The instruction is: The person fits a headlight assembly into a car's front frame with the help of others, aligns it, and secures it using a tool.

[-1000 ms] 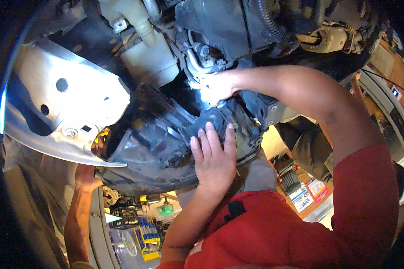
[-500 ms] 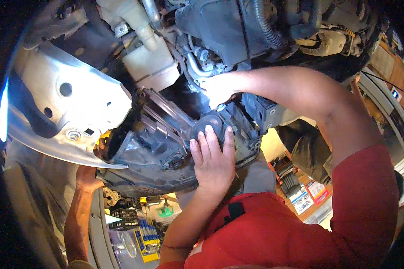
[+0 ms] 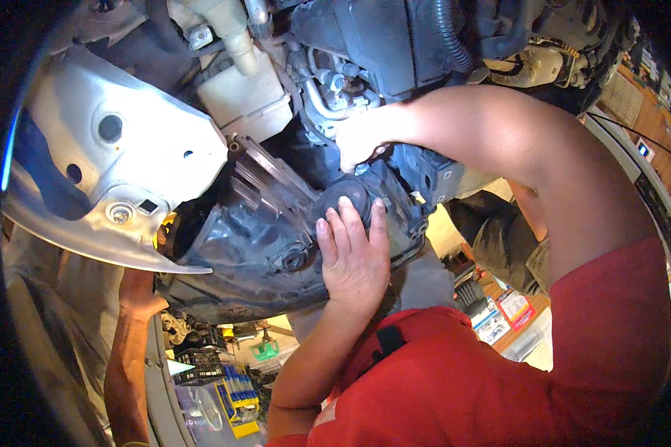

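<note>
My left hand [image 3: 356,261] lies with spread fingers on a black round cap [image 3: 341,195]. That cap sits on a black plastic housing [image 3: 257,246] that looks like the back of a headlight. Deeper in the engine bay, just beyond the cap, is my right hand [image 3: 361,140], brightly lit. Its fingers are curled downward and pressed together; what they hold, if anything, is hidden by glare and the hand itself. Pale metal pipes [image 3: 320,100] run close to its far-left side.
A bare metal fender panel [image 3: 149,156] juts in from the left. Another person's arm [image 3: 130,335] reaches up below it. A whitish plastic reservoir [image 3: 242,97] and a large black box [image 3: 380,48] fill the far side. Crates and a yellow rack [image 3: 238,410] stand below.
The view has shifted slightly. My left hand stays on the cap, and my right hand remains in nearly the same spot with its fingers curled.
</note>
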A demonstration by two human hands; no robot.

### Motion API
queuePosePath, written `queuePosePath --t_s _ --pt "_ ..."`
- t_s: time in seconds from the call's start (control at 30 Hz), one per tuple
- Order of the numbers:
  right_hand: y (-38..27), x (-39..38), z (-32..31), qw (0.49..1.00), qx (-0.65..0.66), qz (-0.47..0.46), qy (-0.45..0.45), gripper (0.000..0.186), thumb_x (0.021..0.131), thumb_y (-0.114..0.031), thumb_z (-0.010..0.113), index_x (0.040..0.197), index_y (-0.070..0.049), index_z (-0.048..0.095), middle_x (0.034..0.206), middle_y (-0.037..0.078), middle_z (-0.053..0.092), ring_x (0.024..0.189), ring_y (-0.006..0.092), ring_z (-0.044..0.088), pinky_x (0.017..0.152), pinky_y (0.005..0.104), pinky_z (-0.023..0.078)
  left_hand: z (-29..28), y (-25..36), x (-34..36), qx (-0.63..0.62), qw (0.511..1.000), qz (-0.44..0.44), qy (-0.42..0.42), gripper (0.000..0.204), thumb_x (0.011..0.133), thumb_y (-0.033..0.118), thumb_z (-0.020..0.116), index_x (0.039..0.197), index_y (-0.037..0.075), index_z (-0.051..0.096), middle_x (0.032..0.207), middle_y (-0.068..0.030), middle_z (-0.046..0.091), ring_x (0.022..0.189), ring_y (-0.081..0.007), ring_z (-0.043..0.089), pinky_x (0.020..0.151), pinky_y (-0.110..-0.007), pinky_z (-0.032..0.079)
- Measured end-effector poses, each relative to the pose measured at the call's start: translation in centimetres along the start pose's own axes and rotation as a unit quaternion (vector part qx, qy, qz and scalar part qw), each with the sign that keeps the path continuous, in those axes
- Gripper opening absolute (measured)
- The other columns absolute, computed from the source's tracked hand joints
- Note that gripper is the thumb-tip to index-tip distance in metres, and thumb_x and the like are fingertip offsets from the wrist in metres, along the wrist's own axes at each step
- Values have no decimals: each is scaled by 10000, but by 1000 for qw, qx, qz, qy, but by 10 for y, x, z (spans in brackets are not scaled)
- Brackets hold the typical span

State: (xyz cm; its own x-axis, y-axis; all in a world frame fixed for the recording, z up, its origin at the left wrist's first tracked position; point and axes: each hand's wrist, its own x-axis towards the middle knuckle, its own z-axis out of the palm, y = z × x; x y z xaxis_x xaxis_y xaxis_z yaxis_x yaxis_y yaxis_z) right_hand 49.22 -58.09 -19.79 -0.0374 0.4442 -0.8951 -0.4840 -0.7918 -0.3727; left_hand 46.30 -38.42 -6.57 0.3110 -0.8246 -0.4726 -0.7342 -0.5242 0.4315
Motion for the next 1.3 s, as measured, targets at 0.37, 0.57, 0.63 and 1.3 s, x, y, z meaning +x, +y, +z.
queuePosePath --t_s 0.37,0.57,0.63,1.3 --pt "11 8 20 992 -57 -50 106 445 788 -414 661 836 24 724 815 234 687 770 362 673 702 446 518 -2 -2 3 -30 1000 8 -2 405 905 220 494 1296 151 576 1287 -258 528 1137 -393 545 1065 -581 295" --pt "22 10 21 995 -1 -19 95 419 792 -398 643 855 5 736 828 229 691 757 355 680 689 441 526 -4 0 8 -34 999 4 -5 415 899 209 499 1304 153 569 1285 -263 527 1133 -396 546 1053 -582 306" --pt "5 -11 14 990 -42 -10 135 429 786 -409 646 846 6 736 817 226 691 759 347 683 684 437 527 -2 -1 5 -41 999 -5 2 423 895 214 506 1309 149 563 1287 -266 525 1133 -398 546 1050 -587 307" --pt "-7 -39 19 913 -124 -38 387 334 841 -291 606 824 29 698 770 199 664 692 347 675 652 445 557 -4 -3 2 -58 998 -1 -35 519 868 306 597 1358 154 520 1326 -278 488 1179 -430 508 1053 -620 291"
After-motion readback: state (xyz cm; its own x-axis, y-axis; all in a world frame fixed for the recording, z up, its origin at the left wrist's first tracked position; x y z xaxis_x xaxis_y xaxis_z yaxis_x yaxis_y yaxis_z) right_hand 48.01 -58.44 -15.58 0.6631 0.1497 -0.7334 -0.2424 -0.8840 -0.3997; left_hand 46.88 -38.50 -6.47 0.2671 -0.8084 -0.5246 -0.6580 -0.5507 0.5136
